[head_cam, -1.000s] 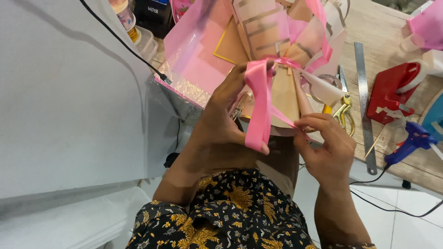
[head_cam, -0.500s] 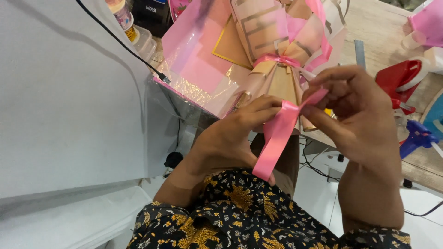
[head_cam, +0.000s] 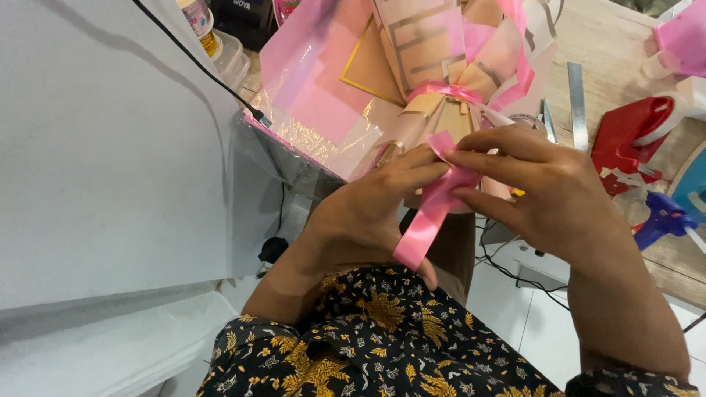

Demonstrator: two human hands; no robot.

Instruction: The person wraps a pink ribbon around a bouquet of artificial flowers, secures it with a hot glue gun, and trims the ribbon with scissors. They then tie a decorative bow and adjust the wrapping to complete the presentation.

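A wrapped bouquet [head_cam: 412, 66] in pink and tan paper lies tilted across the upper middle, with a pink ribbon tied round its neck. My left hand [head_cam: 368, 213] and my right hand [head_cam: 544, 191] meet just below that neck. Both pinch a loose pink ribbon [head_cam: 430, 209], folded at the top between the fingertips. Its free end hangs down over my left hand toward my dark floral sleeve. The bouquet's stem end is hidden behind my hands.
A wooden table [head_cam: 610, 44] at the right carries a red tape dispenser [head_cam: 636, 136], a blue glue gun [head_cam: 665, 220], a metal ruler [head_cam: 577, 103] and scissors. A white panel [head_cam: 103, 147] fills the left. A black cable [head_cam: 198, 66] runs across it.
My right hand has risen from low beside the ribbon to the bouquet's neck. The long ribbon loop is now folded short between both hands' fingertips.
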